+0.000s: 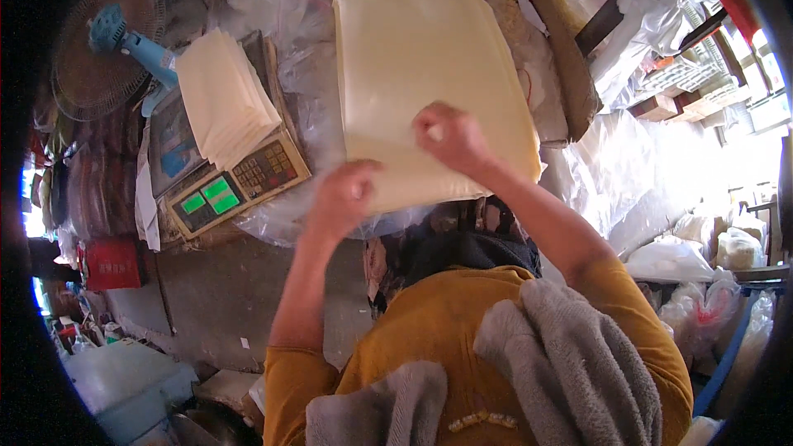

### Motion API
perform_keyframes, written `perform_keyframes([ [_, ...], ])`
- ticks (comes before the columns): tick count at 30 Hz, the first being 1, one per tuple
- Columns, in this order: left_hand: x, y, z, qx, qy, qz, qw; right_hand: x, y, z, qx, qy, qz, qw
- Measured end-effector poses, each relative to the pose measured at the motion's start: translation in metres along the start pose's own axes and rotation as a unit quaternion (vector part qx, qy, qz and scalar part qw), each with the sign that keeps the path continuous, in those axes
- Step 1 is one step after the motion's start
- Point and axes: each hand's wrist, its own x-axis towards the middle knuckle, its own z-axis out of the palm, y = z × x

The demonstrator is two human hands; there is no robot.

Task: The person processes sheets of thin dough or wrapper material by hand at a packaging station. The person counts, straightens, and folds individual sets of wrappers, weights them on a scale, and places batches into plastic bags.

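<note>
A thick stack of large cream-yellow sheets [427, 62] lies on the table in front of me, its layered edges showing along the right side. Above the stack's lower middle is my right hand [451, 136], blurred, its fingers curled into a loose ring. My left hand [350, 195] is curled too, at the stack's near left edge, and blurred by motion. Whether either hand pinches a thin sheet cannot be made out. To the left, a pile of smaller folded cream sheets [223, 96] rests on a digital scale [266, 167] with lit green displays.
A blue electric fan [108, 31] stands behind the scale. Clear plastic sheeting [303, 74] covers the table around the stack. Right of the stack lies a bent cardboard piece [560, 62]. Bagged goods [672, 257] sit at the far right. A grey towel [576, 347] hangs over my shoulders.
</note>
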Motion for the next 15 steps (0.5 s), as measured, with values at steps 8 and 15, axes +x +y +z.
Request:
perform_keyframes([
  [8, 0.031, 0.016, 0.072, 0.217, -0.12, 0.075, 0.966, -0.031, 0.059, -0.04, -0.168, 0.0, -0.157, 0.973],
  [15, 0.03, -0.001, 0.079, 0.261, -0.095, 0.06, 0.959, 0.013, -0.088, -0.152, -0.351, 0.148, -0.217, 0.899],
])
